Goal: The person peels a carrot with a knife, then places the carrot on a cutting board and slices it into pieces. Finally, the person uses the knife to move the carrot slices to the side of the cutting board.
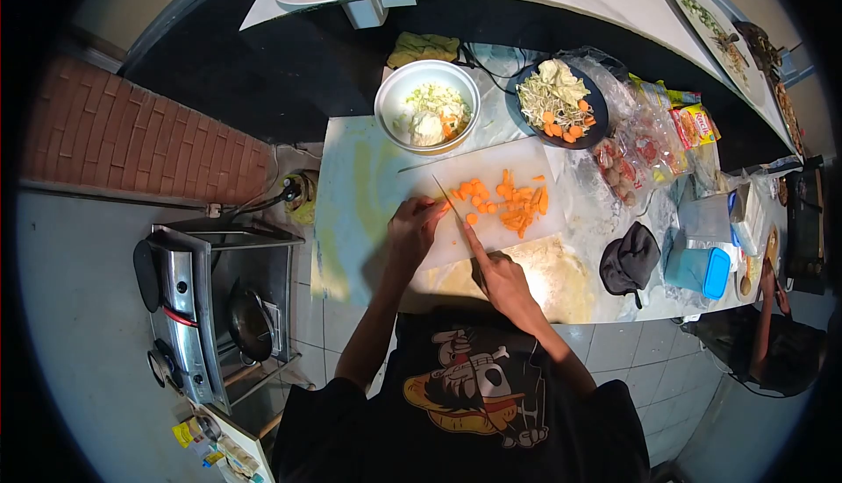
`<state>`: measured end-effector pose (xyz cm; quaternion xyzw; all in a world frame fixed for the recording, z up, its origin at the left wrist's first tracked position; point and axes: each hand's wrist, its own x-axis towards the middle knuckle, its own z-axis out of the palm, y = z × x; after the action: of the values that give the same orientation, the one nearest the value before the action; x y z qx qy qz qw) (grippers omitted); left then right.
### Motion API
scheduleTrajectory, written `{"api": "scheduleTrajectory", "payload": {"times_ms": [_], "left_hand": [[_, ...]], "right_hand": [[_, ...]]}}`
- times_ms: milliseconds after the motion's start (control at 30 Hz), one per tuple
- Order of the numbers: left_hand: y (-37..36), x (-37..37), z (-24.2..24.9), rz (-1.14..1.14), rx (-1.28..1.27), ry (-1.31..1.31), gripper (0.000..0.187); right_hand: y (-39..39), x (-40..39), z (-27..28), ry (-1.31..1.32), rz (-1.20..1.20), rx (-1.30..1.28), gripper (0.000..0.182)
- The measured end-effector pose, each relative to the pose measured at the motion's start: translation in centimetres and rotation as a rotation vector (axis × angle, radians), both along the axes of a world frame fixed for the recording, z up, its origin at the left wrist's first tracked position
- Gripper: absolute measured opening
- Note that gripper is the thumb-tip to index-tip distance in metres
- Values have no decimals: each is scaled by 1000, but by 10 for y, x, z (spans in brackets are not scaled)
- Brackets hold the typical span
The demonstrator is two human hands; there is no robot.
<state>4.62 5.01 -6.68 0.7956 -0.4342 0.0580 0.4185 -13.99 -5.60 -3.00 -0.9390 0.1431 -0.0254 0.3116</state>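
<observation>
Orange carrot pieces (509,201) are lying scattered on the white cutting board (544,166), just beyond both hands. The left hand (414,227) is curling its fingers down onto what seems to be a carrot stub at the blade. The right hand (502,278) is gripping the handle of a knife (454,205), forefinger stretched along its spine, blade angling toward the pieces on the worktop (351,211).

We count one knife (458,217), one cutting board (491,176), one white bowl (427,104), one dark plate (561,103) and one blue-lidded box (699,271).
</observation>
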Motion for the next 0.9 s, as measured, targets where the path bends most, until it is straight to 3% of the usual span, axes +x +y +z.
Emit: {"api": "scheduleTrajectory", "payload": {"times_ms": [467, 900], "left_hand": [[0, -1, -4, 20, -29, -2, 21], [-1, 1, -6, 15, -7, -33, 22]], "right_hand": [[3, 2, -4, 38, 3, -109, 92], [-1, 3, -5, -10, -2, -49, 94]]}}
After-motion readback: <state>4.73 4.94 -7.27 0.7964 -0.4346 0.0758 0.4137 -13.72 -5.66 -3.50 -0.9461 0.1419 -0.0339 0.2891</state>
